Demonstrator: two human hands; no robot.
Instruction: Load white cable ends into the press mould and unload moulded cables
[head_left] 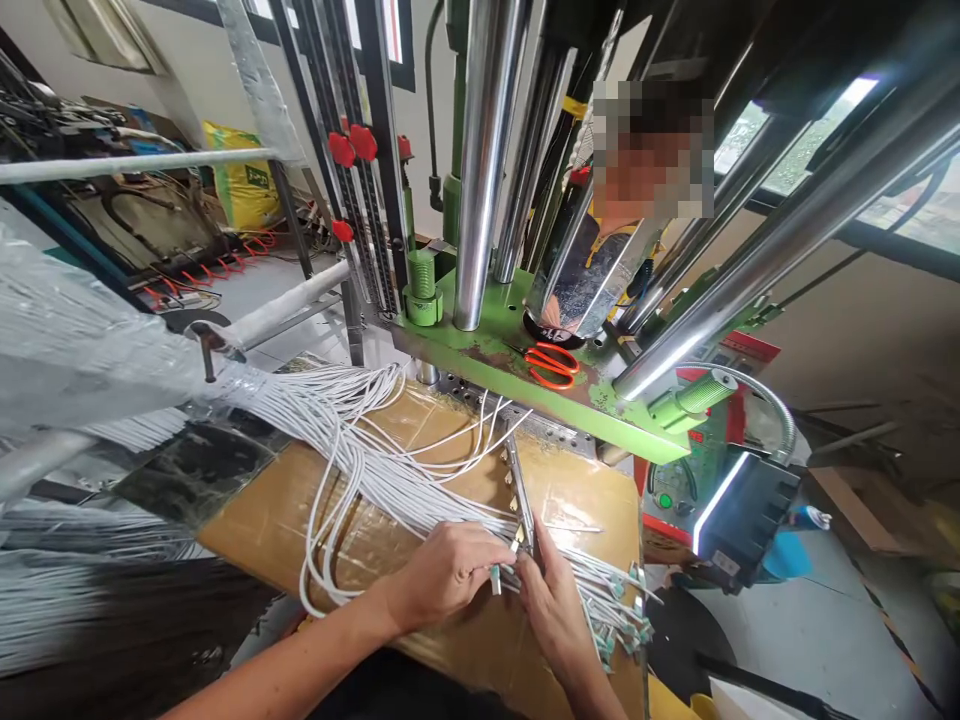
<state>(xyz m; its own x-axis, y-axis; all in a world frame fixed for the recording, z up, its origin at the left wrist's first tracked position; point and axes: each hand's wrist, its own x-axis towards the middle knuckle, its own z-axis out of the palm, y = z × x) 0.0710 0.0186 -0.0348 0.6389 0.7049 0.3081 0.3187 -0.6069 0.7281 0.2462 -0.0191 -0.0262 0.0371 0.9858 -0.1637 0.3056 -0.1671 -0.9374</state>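
"Nearest items, with grips?"
"Right hand (553,605): grasping the near end of a metal bar (523,495), thumb and fingers closed. Left hand (450,568): fingertips pinched beside that end, apparently on a small teal-and-white connector (496,579); the fingers partly hide it."

"Position of the bar?"
"Above a brown board (592,480), pointing away from the person; small brass-coloured pieces along its left edge."

"Beyond the hands?"
"White cables (356,475), one thick bundle, lying across the board."

"Further back?"
"Green machine plate (510,305), one; orange-handled scissors (551,368), one pair, resting upon it; upright steel columns (487,170)."

"Farthest?"
"Yellow sack (247,185), one, near the wall."
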